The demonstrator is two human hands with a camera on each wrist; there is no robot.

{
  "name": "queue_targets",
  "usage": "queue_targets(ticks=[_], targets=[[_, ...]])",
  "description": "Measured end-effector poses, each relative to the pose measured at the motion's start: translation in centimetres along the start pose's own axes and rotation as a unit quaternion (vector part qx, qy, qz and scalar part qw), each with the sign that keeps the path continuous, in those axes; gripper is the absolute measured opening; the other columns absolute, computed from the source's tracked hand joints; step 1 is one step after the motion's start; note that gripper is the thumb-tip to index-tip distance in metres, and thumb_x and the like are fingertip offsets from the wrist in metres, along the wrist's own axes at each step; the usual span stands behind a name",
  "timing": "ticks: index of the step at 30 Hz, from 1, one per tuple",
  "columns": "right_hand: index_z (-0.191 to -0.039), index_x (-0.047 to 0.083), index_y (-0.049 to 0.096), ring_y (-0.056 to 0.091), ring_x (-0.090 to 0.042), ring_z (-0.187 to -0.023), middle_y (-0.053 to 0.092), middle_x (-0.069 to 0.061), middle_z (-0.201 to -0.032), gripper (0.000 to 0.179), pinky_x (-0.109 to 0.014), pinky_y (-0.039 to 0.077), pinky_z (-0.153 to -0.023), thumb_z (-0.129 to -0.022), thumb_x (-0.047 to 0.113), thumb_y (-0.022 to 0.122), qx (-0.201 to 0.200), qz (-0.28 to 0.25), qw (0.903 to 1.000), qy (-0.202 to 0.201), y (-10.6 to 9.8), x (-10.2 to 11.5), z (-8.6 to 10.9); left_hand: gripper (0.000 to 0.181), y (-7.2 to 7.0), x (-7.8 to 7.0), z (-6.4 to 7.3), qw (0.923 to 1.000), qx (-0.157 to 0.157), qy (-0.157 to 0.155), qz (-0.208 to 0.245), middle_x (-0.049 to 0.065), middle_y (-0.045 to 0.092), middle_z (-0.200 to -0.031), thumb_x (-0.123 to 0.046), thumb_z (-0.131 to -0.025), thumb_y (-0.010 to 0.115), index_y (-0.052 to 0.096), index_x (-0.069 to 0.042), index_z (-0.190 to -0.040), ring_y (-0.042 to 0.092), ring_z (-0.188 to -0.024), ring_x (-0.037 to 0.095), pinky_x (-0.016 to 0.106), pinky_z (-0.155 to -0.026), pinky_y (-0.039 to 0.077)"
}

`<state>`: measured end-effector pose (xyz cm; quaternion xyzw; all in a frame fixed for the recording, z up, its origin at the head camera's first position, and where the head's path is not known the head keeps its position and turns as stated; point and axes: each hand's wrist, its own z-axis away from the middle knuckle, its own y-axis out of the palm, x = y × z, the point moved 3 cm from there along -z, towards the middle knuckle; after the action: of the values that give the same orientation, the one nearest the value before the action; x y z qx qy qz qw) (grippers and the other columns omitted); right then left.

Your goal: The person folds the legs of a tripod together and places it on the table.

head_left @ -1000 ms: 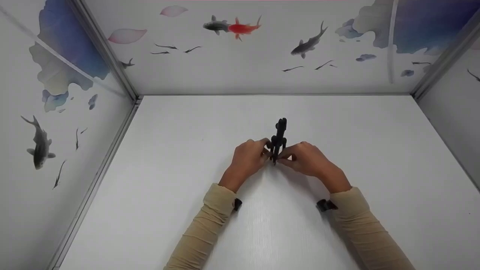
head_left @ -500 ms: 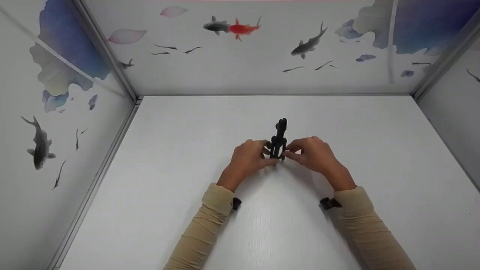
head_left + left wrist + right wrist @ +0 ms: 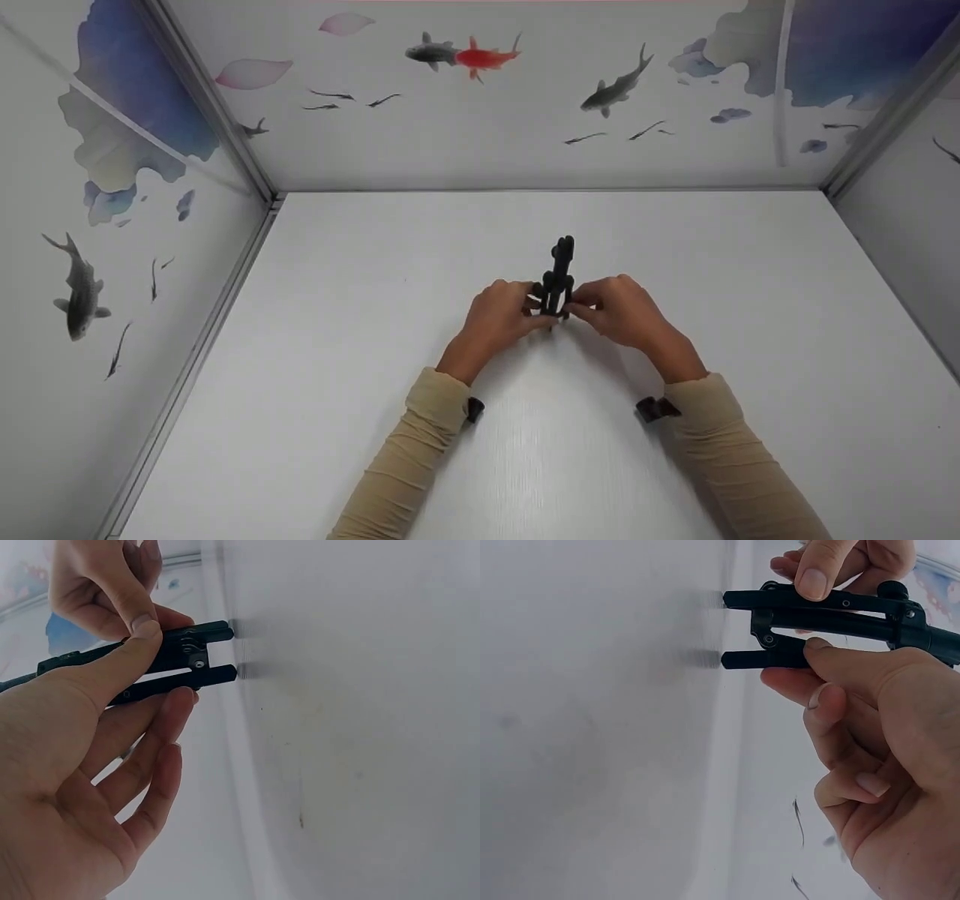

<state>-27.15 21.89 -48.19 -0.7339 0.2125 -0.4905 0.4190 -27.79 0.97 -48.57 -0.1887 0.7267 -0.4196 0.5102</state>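
A small black tripod (image 3: 558,274) stands upright near the middle of the white table, its legs close together. My left hand (image 3: 495,319) grips it from the left; in the left wrist view the thumb (image 3: 124,664) lies on one leg and the fingertips (image 3: 176,709) are against another. From the right, my right hand (image 3: 626,311) pinches a tripod leg (image 3: 761,660) between thumb and index finger, while the other fingers curl loosely. Both wrist views show leg ends and a small hinged brace (image 3: 196,660) between the legs. The fingers hide parts of the tripod.
The white tabletop (image 3: 337,247) is bounded by a back wall (image 3: 510,150) and a left wall (image 3: 112,427), both printed with fish and leaves. Another wall (image 3: 892,225) rises at the right. Each sleeve carries a black wrist camera (image 3: 651,409).
My right hand has moved slightly right, from the tripod's middle to its right leg. The left thumb now reaches across the front of the legs. The tripod stays in place.
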Motion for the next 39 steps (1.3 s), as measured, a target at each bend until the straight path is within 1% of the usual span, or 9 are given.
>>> queue_targets(ticks=[4, 7, 10, 13, 18, 25, 29, 34, 39], targets=[[-0.105, 0.008, 0.086, 0.077, -0.015, -0.081, 0.085, -0.007, -0.098, 0.011, -0.034, 0.055, -0.07, -0.1, 0.015, 0.078, -0.002, 0.001, 1.0, -0.002, 0.11, 0.06, 0.08, 0.033, 0.09, 0.02, -0.01, 0.9999, -0.003, 0.005, 0.013, 0.005, 0.085, -0.109, -0.037, -0.089, 0.091, 0.081, -0.015, -0.112, 0.083, -0.098, 0.014, 0.033, -0.086, 0.064], [-0.105, 0.008, 0.085, 0.073, -0.012, -0.071, 0.085, -0.007, -0.097, 0.011, -0.032, 0.054, -0.066, -0.101, 0.014, 0.078, -0.001, -0.006, 1.0, -0.002, 0.18, 0.07, 0.05, 0.034, 0.1, 0.06, 0.04, 0.9997, -0.005, 0.007, 0.024, 0.006, 0.084, -0.111, -0.035, -0.089, 0.091, 0.081, -0.013, -0.113, 0.083, -0.099, 0.016, 0.034, -0.087, 0.064], [-0.105, 0.008, 0.085, 0.066, -0.008, -0.057, 0.085, -0.008, -0.094, 0.011, -0.03, 0.051, -0.062, -0.101, 0.015, 0.077, 0.005, -0.022, 0.9998, 0.001, 0.3, 0.03, -0.01, 0.034, 0.11, 0.15, 0.11, 0.9994, -0.005, 0.008, 0.033, 0.006, 0.084, -0.113, -0.034, -0.089, 0.091, 0.082, -0.013, -0.114, 0.083, -0.1, 0.018, 0.034, -0.088, 0.064], [-0.105, 0.007, 0.084, 0.063, -0.006, -0.052, 0.085, -0.009, -0.095, 0.01, -0.028, 0.05, -0.06, -0.102, 0.014, 0.076, 0.01, -0.039, 0.9992, 0.003, 0.43, -0.08, 0.03, 0.033, 0.18, 0.29, 0.15, 0.9995, -0.004, 0.01, 0.029, 0.005, 0.084, -0.112, -0.036, -0.09, 0.09, 0.082, -0.014, -0.113, 0.082, -0.1, 0.017, 0.034, -0.086, 0.063], [-0.106, 0.007, 0.083, 0.065, -0.008, -0.052, 0.084, -0.013, -0.098, 0.01, -0.027, 0.051, -0.057, -0.101, 0.012, 0.076, 0.01, -0.065, 0.9978, 0.009, 0.54, -0.29, 0.11, 0.033, 0.24, 0.36, 0.15, 0.9998, -0.009, 0.015, 0.007, 0.003, 0.084, -0.106, -0.039, -0.09, 0.089, 0.082, -0.014, -0.111, 0.08, -0.096, 0.015, 0.033, -0.081, 0.061], [-0.109, 0.004, 0.082, 0.068, -0.012, -0.053, 0.084, -0.018, -0.099, 0.012, -0.028, 0.052, -0.053, -0.102, 0.011, 0.075, 0.017, -0.097, 0.9949, 0.025, 0.72, -0.55, 0.03, 0.033, 0.17, 0.34, 0.11, 0.9996, -0.016, 0.023, -0.002, 0.002, 0.084, -0.105, -0.04, -0.09, 0.09, 0.082, -0.016, -0.111, 0.079, -0.095, 0.017, 0.036, -0.081, 0.061], [-0.11, 0.004, 0.081, 0.067, -0.013, -0.051, 0.084, -0.017, -0.098, 0.013, -0.028, 0.052, -0.052, -0.102, 0.011, 0.075, 0.021, -0.111, 0.9932, 0.03, 0.78, -0.63, 0.04, 0.033, 0.13, 0.35, 0.13, 0.9996, -0.016, 0.023, -0.008, 0.003, 0.084, -0.103, -0.041, -0.09, 0.089, 0.082, -0.016, -0.109, 0.079, -0.094, 0.017, 0.037, -0.08, 0.061], [-0.11, 0.004, 0.081, 0.067, -0.014, -0.051, 0.084, -0.018, -0.099, 0.012, -0.028, 0.052, -0.051, -0.103, 0.01, 0.074, 0.023, -0.129, 0.9906, 0.039, 0.81, -0.71, 0.09, 0.033, 0.15, 0.35, 0.1, 0.9993, -0.019, 0.03, -0.009, 0.006, 0.084, -0.102, -0.04, -0.09, 0.089, 0.081, -0.013, -0.108, 0.078, -0.093, 0.021, 0.041, -0.08, 0.06], [-0.111, 0.004, 0.081, 0.065, -0.015, -0.05, 0.084, -0.017, -0.097, 0.013, -0.027, 0.05, -0.05, -0.103, 0.01, 0.074, 0.024, -0.144, 0.9882, 0.047, 0.91, -0.86, 0.11, 0.033, 0.2, 0.36, 0.11, 0.999, -0.022, 0.038, -0.011, 0.006, 0.084, -0.101, -0.04, -0.09, 0.089, 0.081, -0.013, -0.107, 0.077, -0.092, 0.023, 0.041, -0.079, 0.059]])
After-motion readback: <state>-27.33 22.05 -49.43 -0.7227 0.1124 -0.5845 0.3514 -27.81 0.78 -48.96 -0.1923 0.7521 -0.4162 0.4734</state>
